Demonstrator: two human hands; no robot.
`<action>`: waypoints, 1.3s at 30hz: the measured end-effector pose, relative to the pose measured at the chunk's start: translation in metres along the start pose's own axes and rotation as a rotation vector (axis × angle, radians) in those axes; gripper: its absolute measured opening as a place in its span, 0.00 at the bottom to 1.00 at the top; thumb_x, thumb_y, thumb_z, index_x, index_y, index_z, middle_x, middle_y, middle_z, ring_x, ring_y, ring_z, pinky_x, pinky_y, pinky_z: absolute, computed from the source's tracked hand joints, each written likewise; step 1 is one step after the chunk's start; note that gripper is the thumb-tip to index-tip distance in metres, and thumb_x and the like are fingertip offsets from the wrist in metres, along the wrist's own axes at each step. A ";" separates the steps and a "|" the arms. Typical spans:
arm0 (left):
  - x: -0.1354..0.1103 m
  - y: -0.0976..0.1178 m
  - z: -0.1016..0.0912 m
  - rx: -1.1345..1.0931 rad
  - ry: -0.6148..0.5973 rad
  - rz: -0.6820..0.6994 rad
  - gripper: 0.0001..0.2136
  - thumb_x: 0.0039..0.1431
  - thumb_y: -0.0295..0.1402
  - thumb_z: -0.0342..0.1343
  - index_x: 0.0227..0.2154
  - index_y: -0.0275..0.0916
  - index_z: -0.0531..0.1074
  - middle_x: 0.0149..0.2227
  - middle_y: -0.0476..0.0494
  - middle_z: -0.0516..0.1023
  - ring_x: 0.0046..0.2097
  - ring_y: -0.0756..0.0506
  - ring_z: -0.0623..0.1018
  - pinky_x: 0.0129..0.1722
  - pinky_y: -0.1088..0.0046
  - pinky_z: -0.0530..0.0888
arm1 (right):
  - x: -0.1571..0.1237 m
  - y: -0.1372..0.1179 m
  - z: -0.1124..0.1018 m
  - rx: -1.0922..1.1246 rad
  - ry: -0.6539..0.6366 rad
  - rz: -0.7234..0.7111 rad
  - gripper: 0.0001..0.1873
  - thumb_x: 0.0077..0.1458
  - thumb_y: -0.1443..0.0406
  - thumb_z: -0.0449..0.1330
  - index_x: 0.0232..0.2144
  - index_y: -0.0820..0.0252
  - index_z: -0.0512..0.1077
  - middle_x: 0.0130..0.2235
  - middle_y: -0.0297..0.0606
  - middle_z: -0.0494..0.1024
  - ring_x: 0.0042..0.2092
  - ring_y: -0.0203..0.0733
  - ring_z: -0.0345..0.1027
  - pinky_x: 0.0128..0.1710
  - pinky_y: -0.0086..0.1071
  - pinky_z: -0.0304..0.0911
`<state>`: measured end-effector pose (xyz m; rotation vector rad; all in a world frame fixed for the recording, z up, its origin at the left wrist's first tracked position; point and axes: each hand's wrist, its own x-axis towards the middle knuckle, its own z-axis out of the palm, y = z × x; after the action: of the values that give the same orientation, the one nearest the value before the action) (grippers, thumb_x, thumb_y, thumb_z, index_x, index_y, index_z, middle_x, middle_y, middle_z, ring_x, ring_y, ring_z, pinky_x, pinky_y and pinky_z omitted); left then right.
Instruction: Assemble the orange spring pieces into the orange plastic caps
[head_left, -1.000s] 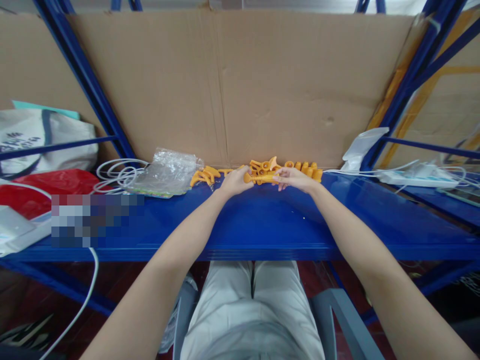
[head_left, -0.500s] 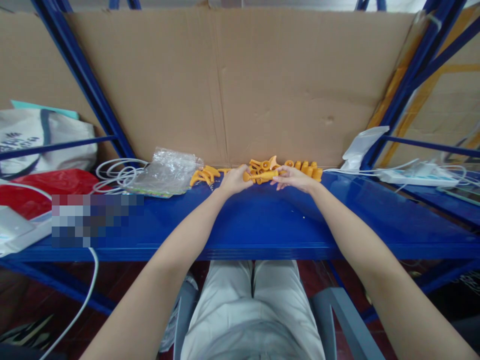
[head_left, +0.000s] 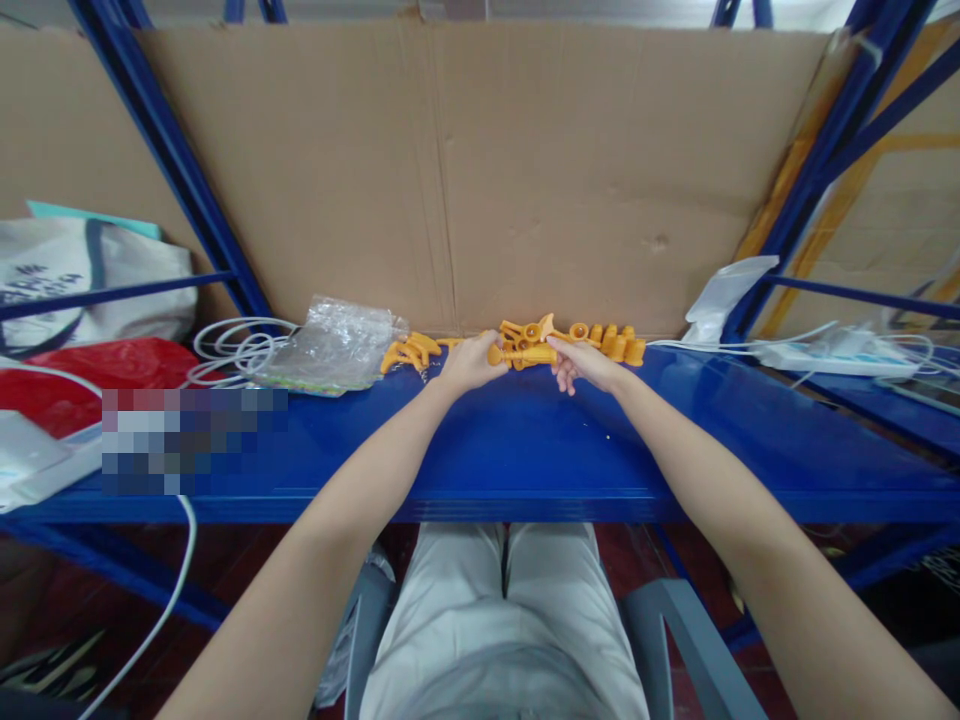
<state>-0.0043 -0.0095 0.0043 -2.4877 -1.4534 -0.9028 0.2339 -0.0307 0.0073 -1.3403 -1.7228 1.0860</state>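
Note:
An orange plastic bar (head_left: 531,354) is held level between both hands over the back of the blue shelf (head_left: 525,450). My left hand (head_left: 471,364) is closed round its left end. My right hand (head_left: 579,362) pinches its right end with thumb and forefinger, the other fingers hanging down. Behind the bar lies a heap of small orange plastic parts (head_left: 600,340), and a few curved orange pieces (head_left: 409,350) lie to the left of my left hand.
A crumpled clear plastic bag (head_left: 334,345) and a coil of white cable (head_left: 236,345) lie at the left. A red bag (head_left: 90,375) and a white tote (head_left: 82,280) stand further left. A white power strip (head_left: 832,352) sits right. Cardboard (head_left: 480,170) backs the shelf.
My right hand has shifted a little, its lower fingers now dropped and spread below the bar. The bar and my left hand have hardly moved.

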 end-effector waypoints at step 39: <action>0.001 -0.037 0.006 0.186 0.033 -0.198 0.25 0.65 0.31 0.50 0.65 0.40 0.67 0.70 0.33 0.64 0.69 0.33 0.66 0.66 0.48 0.67 | 0.035 0.032 -0.047 0.192 0.785 -0.361 0.18 0.53 0.56 0.67 0.44 0.54 0.70 0.39 0.34 0.77 0.38 0.41 0.75 0.39 0.36 0.72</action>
<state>-0.0315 0.0134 -0.0066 -2.2165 -1.7107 -0.7932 0.2799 0.0167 -0.0018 -1.0696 -1.1652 0.4104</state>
